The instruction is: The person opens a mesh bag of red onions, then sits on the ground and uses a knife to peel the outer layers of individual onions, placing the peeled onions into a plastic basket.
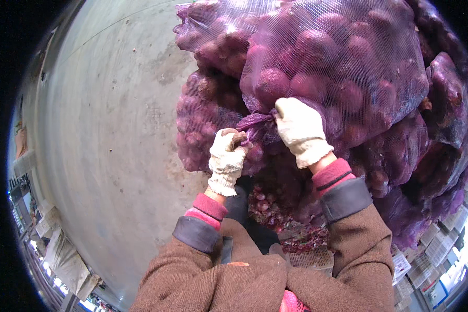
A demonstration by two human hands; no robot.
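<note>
Before me lies a large purple mesh sack of red onions (335,70) on a pile of similar sacks. Its gathered neck (257,121) is twisted into a knot on the side facing me. My left hand (228,156), in a white knitted glove, has its fingers curled around a purple mesh end below the knot. Close to the sack's lower edge, my right hand (300,128) wears a matching glove and pinches the gathered mesh at the knot's right side; its fingertips are partly hidden.
More onion sacks (448,101) are stacked on the right. Onion skins and small onions (273,218) lie on the ground below, beside a plastic crate (312,259). Concrete floor (117,128) extends to the left. Light plastic crates (440,245) stand at the lower right.
</note>
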